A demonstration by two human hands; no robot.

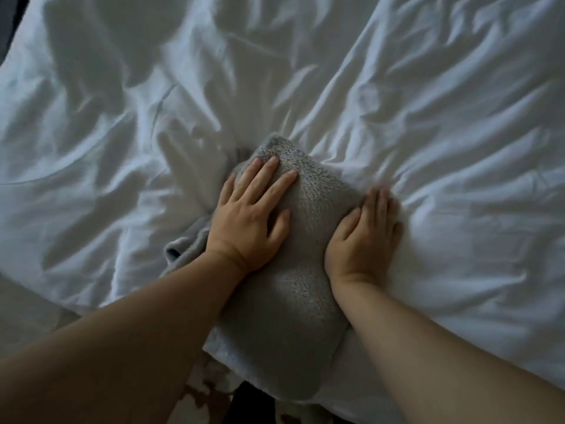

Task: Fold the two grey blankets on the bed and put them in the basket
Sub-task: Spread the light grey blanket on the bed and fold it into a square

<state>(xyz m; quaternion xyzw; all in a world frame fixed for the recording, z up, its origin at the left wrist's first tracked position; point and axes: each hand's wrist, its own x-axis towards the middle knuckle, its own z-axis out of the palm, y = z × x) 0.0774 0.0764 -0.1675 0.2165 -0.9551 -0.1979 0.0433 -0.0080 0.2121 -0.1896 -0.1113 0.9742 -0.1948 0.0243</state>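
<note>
Fingers (pixel 276 186) flat, left hand (pixel 250 220) and right hand (pixel 363 240) press grey blanket (pixel 293 319) lying lengthwise near-to-far.

Single head-worn wide-angle view: looks forward and steeply down, close over near edge of bed (pixel 428 133).

Readable text: none.
Grey blanket (pixel 290 316): plain fleece surface, no tag, brand or lettering that can be read.
White sheet (pixel 428 117): plain creased cloth, no print, number or sign that can be read.
</note>
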